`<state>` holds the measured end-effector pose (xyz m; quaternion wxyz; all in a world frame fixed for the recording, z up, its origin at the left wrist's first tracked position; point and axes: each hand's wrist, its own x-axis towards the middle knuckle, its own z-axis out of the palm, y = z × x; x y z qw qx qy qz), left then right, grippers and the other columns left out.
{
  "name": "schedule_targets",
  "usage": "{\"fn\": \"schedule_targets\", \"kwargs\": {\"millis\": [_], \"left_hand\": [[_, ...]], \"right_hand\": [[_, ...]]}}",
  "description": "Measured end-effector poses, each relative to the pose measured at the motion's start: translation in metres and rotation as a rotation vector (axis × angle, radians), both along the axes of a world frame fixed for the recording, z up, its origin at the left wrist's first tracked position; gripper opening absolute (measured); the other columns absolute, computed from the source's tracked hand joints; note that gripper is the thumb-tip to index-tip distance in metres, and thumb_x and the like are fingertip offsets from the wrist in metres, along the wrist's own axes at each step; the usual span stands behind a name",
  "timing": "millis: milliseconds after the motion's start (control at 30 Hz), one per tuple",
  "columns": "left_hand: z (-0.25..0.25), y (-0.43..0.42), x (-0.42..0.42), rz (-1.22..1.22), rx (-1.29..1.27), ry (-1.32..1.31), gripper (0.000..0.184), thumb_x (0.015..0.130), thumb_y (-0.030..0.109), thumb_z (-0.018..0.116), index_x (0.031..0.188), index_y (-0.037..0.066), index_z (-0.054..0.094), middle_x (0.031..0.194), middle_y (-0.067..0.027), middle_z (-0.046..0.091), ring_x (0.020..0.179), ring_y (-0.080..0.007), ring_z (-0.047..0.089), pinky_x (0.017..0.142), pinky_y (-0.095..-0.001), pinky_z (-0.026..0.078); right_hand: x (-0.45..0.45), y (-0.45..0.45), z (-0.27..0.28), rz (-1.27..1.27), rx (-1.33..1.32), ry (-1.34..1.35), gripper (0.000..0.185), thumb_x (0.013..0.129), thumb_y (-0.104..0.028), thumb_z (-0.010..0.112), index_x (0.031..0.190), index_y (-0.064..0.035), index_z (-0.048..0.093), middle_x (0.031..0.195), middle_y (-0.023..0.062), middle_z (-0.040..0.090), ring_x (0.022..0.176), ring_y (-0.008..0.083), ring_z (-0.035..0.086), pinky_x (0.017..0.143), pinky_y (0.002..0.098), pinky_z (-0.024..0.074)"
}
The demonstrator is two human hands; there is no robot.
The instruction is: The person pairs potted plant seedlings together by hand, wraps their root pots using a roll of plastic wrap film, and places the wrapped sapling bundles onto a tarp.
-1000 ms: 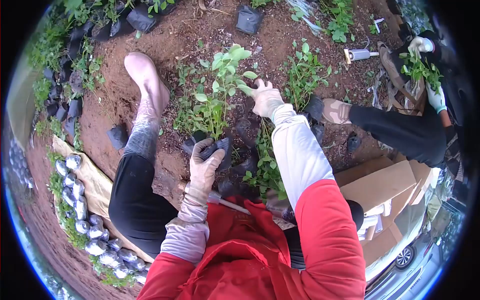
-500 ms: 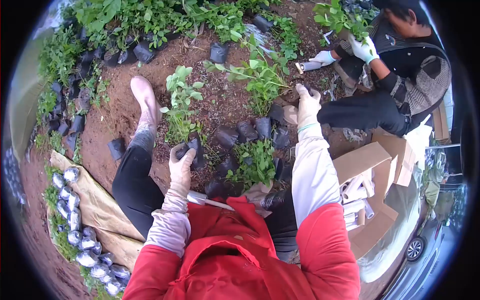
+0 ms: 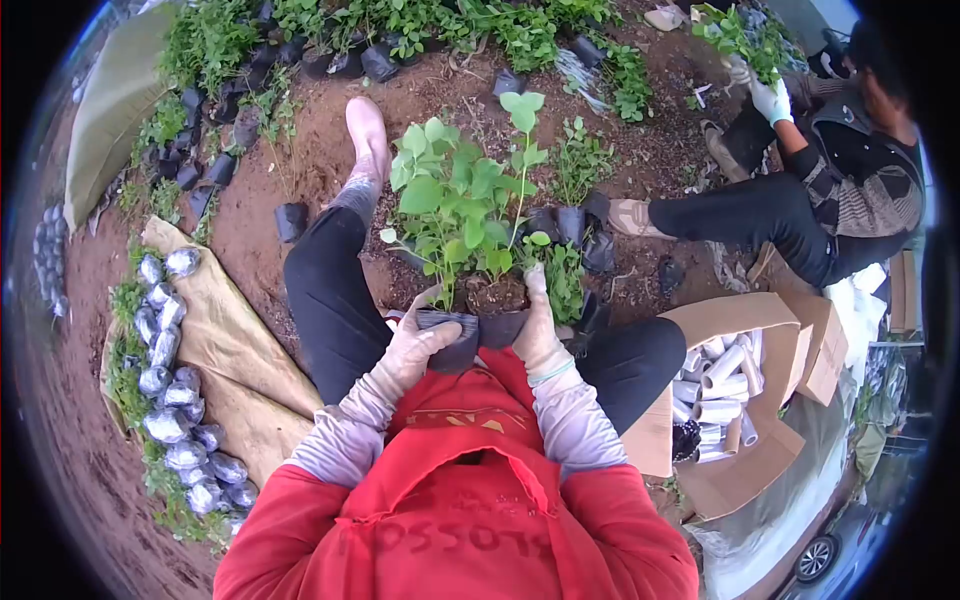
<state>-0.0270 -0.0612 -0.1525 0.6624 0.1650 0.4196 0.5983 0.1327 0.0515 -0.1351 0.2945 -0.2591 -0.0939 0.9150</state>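
My left hand (image 3: pixel 412 345), in a pale dirty glove, is closed around a black nursery bag (image 3: pixel 455 352) with leafy seedlings standing in it. In a matching glove, my right hand (image 3: pixel 538 338) grips a second bagged seedling (image 3: pixel 500 325), whose brown soil shows on top. The two bags touch side by side in front of my red apron (image 3: pixel 465 405), and their green leaves (image 3: pixel 450 190) rise upright, overlapping. Just past my right hand stand more seedlings (image 3: pixel 568 285) and black bags (image 3: pixel 570 225), partly hidden.
An open carton (image 3: pixel 690 425) of plastic film rolls (image 3: pixel 722 368) stands at right. A co-worker (image 3: pixel 860 190) sits at upper right, holding leafy seedlings (image 3: pixel 745 45). Silver-wrapped bundles (image 3: pixel 168 425) lie beside a tan sheet (image 3: pixel 225 340) on the left. Rows of bagged plants (image 3: pixel 380 62) line the back.
Both hands have come together over my lap, bringing the two bagged seedlings side by side. The co-worker's lower hand has risen to the plants, and the film roll no longer shows there.
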Motion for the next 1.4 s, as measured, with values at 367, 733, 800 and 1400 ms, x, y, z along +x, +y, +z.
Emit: {"fn": "schedule_targets", "kwargs": {"millis": [367,733,800,1400], "left_hand": [[0.069,-0.006,0.011,0.18,0.196,-0.078,0.055,0.085,0.017,0.071,0.13,0.001,0.044,0.118,-0.0113,0.059,0.107,-0.0194,0.06,0.095,-0.0344,0.048],[0.013,-0.022,0.045,0.133,0.025,0.102,0.061,0.081,0.015,0.077,0.129,0.003,0.042,0.113,-0.0085,0.062,0.1,-0.0168,0.061,0.09,-0.0312,0.05],[0.0,-0.04,0.051,0.08,-0.07,0.06,0.059,0.081,0.017,0.076,0.128,0.004,0.043,0.113,-0.0087,0.061,0.101,-0.0158,0.06,0.09,-0.0304,0.05],[-0.042,-0.04,0.033,-0.628,-0.019,-0.018,0.097,0.077,0.023,0.079,0.148,0.0,0.015,0.129,-0.0129,0.051,0.115,-0.0192,0.053,0.1,-0.0337,0.04]], "right_hand": [[0.051,-0.035,0.001,-0.022,0.907,-0.661,0.094,0.066,-0.016,0.085,0.141,-0.0046,0.029,0.127,0.0159,0.051,0.117,0.026,0.052,0.1,0.036,0.0429],[0.045,-0.117,-0.022,0.123,0.937,-0.735,0.12,0.067,-0.009,0.082,0.151,-0.0097,-0.003,0.133,0.0189,0.045,0.117,0.0254,0.052,0.099,0.0366,0.0438],[0.063,-0.121,-0.017,0.219,0.703,-0.581,0.123,0.067,-0.01,0.083,0.151,-0.0087,-0.008,0.137,0.02,0.041,0.123,0.0273,0.047,0.101,0.0369,0.0415],[0.075,-0.098,-0.004,-0.155,0.313,-0.135,0.063,0.077,-0.014,0.073,0.132,-0.0047,0.043,0.12,0.0097,0.057,0.106,0.0217,0.059,0.093,0.0357,0.0488]]}}
